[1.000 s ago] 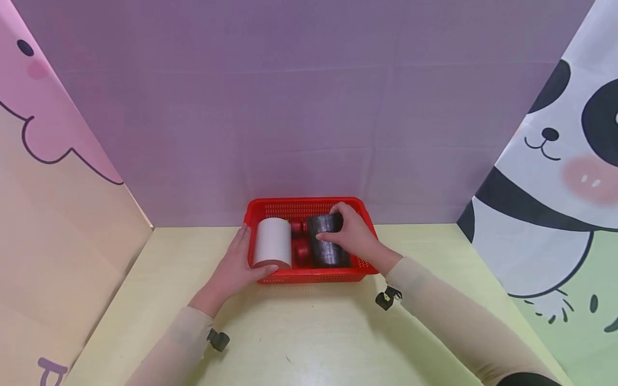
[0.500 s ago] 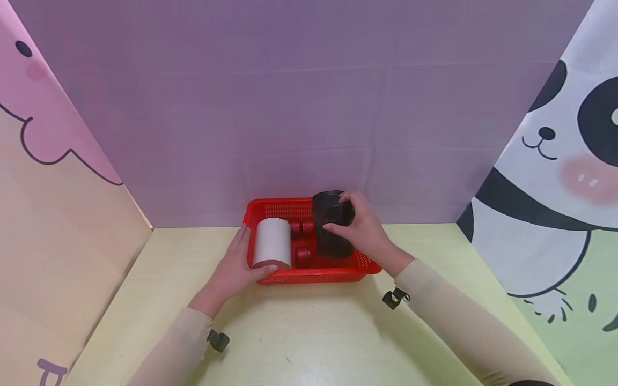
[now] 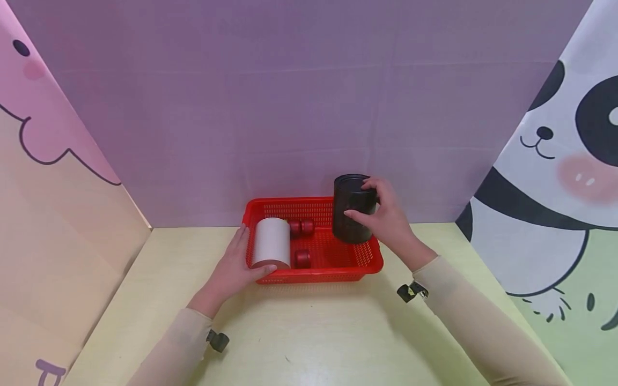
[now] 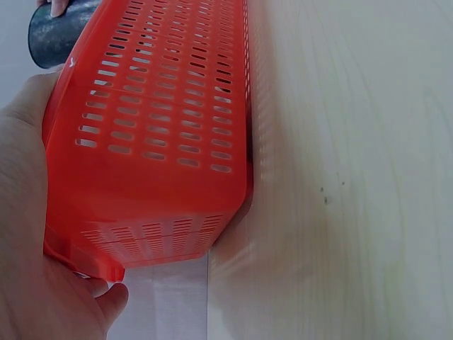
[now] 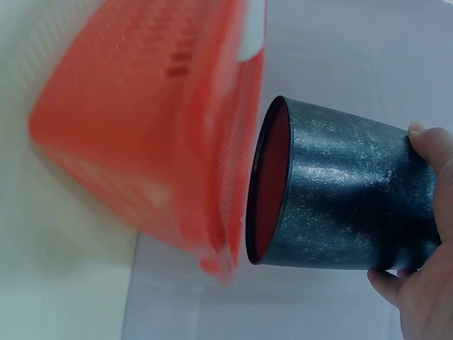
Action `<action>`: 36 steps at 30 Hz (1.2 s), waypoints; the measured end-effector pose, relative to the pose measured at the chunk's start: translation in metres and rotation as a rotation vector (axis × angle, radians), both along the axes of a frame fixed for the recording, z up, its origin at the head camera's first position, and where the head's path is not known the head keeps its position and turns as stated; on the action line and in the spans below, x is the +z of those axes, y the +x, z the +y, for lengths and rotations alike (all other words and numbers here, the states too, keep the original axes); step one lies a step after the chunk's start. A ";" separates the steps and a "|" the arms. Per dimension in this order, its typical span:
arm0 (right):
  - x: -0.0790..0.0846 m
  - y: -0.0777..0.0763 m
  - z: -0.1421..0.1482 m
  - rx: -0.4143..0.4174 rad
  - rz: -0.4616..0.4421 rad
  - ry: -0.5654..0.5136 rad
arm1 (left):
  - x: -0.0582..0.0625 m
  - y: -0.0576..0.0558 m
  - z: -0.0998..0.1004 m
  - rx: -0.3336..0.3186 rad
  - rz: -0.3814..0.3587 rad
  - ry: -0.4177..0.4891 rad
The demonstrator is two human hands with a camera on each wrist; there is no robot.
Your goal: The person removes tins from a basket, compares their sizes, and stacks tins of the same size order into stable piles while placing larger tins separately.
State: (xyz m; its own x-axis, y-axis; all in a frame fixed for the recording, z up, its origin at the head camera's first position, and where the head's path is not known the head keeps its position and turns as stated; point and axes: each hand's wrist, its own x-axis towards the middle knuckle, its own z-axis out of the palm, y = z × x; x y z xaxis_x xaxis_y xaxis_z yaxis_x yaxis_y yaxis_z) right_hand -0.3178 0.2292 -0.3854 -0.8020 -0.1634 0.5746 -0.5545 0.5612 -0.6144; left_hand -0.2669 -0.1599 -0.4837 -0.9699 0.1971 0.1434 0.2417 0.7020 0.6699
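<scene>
Two bare hands work at a red perforated plastic basket [image 3: 314,273] set along the far edge of a pale wood-grain table [image 3: 309,332]. The right hand [image 3: 390,219] grips a black cup [image 3: 344,226] between thumb and fingers and holds it above the basket's far right corner, clear of its floor. The right wrist view shows the cup's mottled, glossy side and its mouth, red within, facing down beside the basket's rim.

The left hand [image 3: 235,272] is spread wide at the basket's near left corner, fingers extended along the left edge, thumb laid along the near edge. Just beyond the thumb, inside the left end, a white cylinder [image 3: 272,241] presents its reddish-brown end toward the near edge; whether thumb and cylinder touch cannot be told.

To the right of the cylinder are small dark red pieces: a double-lobed one [image 3: 305,227] nearer the far edge and a single one [image 3: 302,258] close to the near edge. Black devices sit at both wrists, over beige sleeves [image 3: 483,316]. Behind the table's far edge hangs a purple backdrop [image 3: 289,118], flanked by a pink cartoon panel [image 3: 63,118] at left and a panda print [image 3: 528,246] at right.
</scene>
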 end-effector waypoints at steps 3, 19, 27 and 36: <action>0.005 -0.003 0.011 -0.016 0.059 -0.015 | 0.002 0.001 0.001 0.007 -0.010 0.000; -0.016 -0.027 0.074 -0.197 0.178 0.003 | 0.008 0.004 0.003 0.001 -0.011 -0.004; -0.036 -0.038 0.092 -0.242 0.197 -0.013 | 0.007 0.006 0.004 0.009 0.000 -0.007; -0.065 -0.050 0.102 -0.275 0.203 0.021 | 0.008 0.009 0.005 0.011 0.002 -0.010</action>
State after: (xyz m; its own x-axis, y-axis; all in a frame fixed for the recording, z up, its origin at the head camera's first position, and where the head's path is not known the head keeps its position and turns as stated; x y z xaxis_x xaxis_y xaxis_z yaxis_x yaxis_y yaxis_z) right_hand -0.3682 0.3315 -0.4507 -0.6876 0.0294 0.7255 -0.4902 0.7183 -0.4936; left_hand -0.2582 -0.1552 -0.4759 -0.9717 0.1875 0.1436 0.2351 0.7111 0.6627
